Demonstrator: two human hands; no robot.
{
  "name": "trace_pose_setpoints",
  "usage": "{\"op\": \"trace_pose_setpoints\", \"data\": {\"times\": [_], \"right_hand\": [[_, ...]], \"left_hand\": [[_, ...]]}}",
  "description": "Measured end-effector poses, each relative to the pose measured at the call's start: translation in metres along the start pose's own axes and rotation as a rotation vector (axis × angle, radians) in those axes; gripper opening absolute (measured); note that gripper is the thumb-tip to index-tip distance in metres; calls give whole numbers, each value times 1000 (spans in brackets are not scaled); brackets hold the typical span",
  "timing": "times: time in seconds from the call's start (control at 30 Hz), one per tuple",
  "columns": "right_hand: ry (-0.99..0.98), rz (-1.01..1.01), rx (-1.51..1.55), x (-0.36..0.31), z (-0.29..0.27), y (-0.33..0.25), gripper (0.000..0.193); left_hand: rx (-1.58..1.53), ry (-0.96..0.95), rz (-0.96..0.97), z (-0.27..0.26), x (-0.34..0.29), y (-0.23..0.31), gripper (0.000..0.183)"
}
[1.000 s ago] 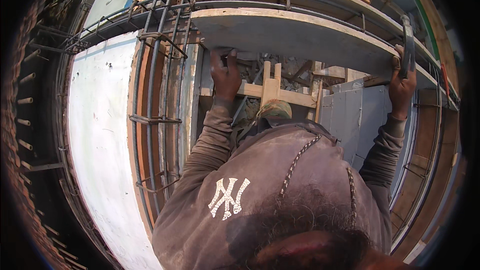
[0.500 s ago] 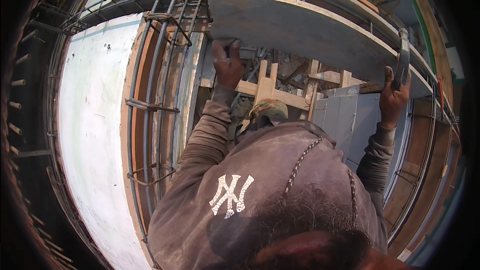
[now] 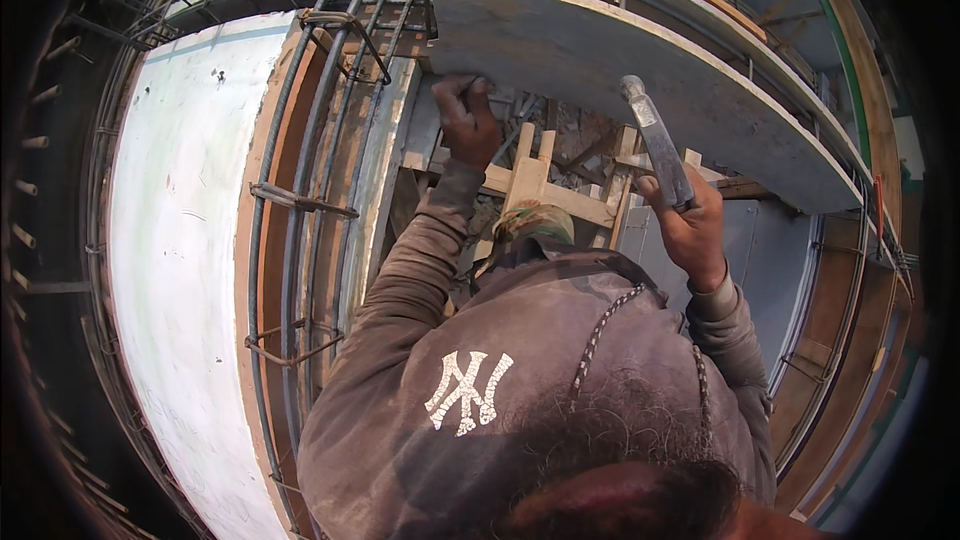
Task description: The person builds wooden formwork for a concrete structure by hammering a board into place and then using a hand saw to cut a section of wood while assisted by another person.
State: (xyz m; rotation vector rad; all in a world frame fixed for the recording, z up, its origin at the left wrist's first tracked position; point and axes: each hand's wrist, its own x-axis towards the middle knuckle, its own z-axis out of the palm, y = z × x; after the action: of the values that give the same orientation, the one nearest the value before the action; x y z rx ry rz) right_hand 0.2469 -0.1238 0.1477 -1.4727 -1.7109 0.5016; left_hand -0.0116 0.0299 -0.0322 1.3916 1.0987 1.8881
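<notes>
My right hand (image 3: 694,235) is wrapped round the handle of a hammer (image 3: 657,140), with its metal head raised in front of a long grey board (image 3: 560,38). At the left end of that board, my left hand (image 3: 468,122) is closed with its fingers curled by the lower edge. Whatever its fingers may hold is hidden. The board stands on edge and shows a pale, rough upper rim.
Tied rebar (image 3: 290,200) runs along my left, beside a white panel (image 3: 190,220). Below the board are a wooden brace (image 3: 530,180) and rubble (image 3: 575,135). More rebar and timber formwork (image 3: 845,310) line the right side.
My right hand has brought the hammer leftward and inward from the board's right end to in front of its middle. My left hand stays near the board's left end.
</notes>
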Motion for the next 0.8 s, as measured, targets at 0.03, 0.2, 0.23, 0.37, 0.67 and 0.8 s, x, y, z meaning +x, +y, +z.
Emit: {"op": "trace_pose_setpoints", "data": {"times": [0.03,0.2,0.23,0.37,0.67,0.8], "right_hand": [[-182,79,-33,3,2,-5,16],[-316,-156,96,9,28,-22,24],[-314,-154,97,11,33,-23,24],[-461,-269,-244,20,52,-11,30],[-400,-369,-429,30,78,-7,32],[-380,-268,-490,36,86,1,31]], "left_hand": [[62,11,58,-1,0,-4,16],[179,24,217,2,2,-9,12],[185,73,251,5,2,-11,12],[109,94,278,6,4,-16,13],[16,-27,221,4,3,-17,16],[89,60,363,8,7,-28,15]]}}
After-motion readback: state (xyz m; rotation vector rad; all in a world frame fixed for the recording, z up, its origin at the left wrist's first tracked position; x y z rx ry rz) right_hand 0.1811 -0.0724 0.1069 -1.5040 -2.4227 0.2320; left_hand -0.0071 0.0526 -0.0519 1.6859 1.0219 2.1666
